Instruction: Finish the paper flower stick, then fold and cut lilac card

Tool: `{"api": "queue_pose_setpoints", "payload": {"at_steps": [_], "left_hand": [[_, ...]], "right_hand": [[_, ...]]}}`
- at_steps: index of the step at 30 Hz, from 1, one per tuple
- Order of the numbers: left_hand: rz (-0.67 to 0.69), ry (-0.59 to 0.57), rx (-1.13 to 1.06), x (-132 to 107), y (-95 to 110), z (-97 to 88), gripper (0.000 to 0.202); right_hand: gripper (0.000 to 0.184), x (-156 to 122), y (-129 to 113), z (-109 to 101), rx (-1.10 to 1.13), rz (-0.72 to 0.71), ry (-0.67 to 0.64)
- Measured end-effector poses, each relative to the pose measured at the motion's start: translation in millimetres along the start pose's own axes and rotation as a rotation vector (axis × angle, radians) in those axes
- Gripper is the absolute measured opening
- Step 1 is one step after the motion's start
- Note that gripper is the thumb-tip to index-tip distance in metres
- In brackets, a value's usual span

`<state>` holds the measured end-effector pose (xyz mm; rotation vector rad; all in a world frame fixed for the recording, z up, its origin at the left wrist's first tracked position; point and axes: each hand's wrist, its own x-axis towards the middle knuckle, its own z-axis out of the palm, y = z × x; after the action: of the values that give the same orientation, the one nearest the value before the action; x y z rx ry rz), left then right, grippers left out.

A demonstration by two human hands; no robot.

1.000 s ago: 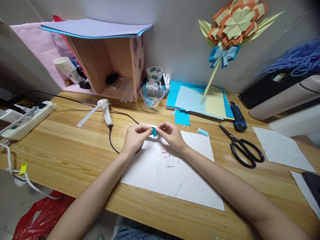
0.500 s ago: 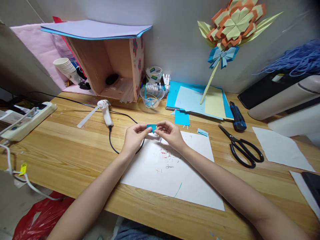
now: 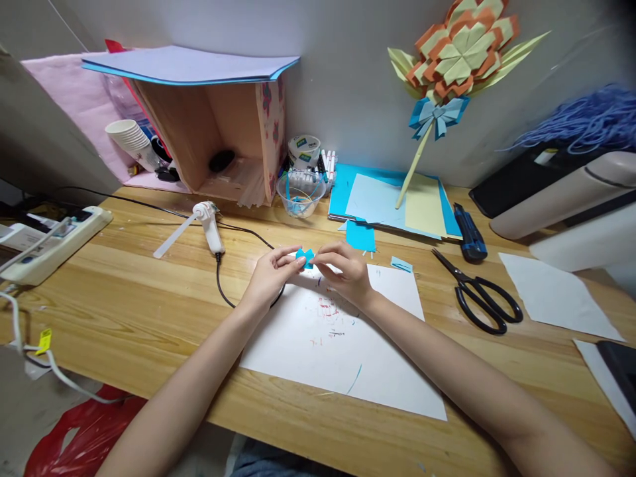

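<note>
A small piece of folded blue paper (image 3: 305, 257) is held up above the far edge of a white sheet (image 3: 318, 358). My left hand (image 3: 271, 273) pinches its left side between thumb and fingers. At its right side, the closed thumb and forefinger of my right hand (image 3: 345, 270) grip the edge. The white sheet bears pen marks and a thin blue streak. Just beyond my right hand lie a blue paper square (image 3: 360, 236) and a small folded light-blue piece (image 3: 401, 264).
A glue gun (image 3: 211, 228) with its cord lies left of my hands. Black scissors (image 3: 479, 291) and a utility knife (image 3: 470, 233) rest at right. Behind stand a clear bowl (image 3: 301, 199), a cardboard box (image 3: 223, 126), stacked coloured papers (image 3: 368, 199) and a paper flower (image 3: 464, 59).
The blue paper has turned and now shows a notched, pointed outline. My right hand has shifted slightly right and curled its fingers more. My left hand has barely moved.
</note>
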<state>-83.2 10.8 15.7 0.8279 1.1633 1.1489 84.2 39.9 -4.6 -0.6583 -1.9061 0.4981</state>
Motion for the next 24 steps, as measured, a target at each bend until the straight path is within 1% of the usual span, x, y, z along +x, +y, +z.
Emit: {"api": "queue_pose_setpoints", "payload": {"at_steps": [1,2,5,7,10,13,15,16,17,19,21,22,24], "left_hand": [[0.020,0.001,0.000,0,-1,-0.7,0.050],[0.039,0.012,-0.003,0,-1,-1.3,0.051],[0.086,0.072,0.000,1,-3,-1.5,0.045],[0.107,0.096,0.017,1,-4,-0.4,0.041],[0.123,0.087,0.050,0,-5,1.7,0.034],[0.147,0.063,0.084,0,-6,2.4,0.029],[0.164,0.069,0.101,0,-6,2.4,0.030],[0.154,0.085,0.098,0,-6,2.4,0.033],[0.121,0.099,0.083,0,-5,2.5,0.034],[-0.001,0.094,0.030,1,-3,2.9,0.038],[-0.099,0.041,-0.013,1,-2,2.9,0.046],[-0.107,0.009,-0.009,1,-3,2.7,0.047],[-0.059,-0.022,0.039,1,-4,1.4,0.041]], "right_hand": [[0.014,-1,-1,1,0.019,0.022,0.009],[0.013,-1,-2,3,0.056,0.076,0.025],[0.012,-2,-4,8,0.253,0.348,0.046],[0.016,-2,-5,12,0.401,0.500,0.010],[0.020,-1,-4,15,0.523,0.609,0.010],[0.020,-1,-3,16,0.505,0.644,0.048],[0.015,-1,-2,14,0.416,0.589,0.067],[0.011,-1,-2,12,0.348,0.526,0.079],[0.008,-1,-2,10,0.267,0.445,0.096],[0.002,-2,-1,6,0.093,0.252,0.109],[0.005,-2,-1,3,-0.047,0.076,0.069],[0.007,-2,-1,3,-0.092,0.012,0.032],[0.008,-2,-1,3,-0.123,-0.062,-0.053]]}}
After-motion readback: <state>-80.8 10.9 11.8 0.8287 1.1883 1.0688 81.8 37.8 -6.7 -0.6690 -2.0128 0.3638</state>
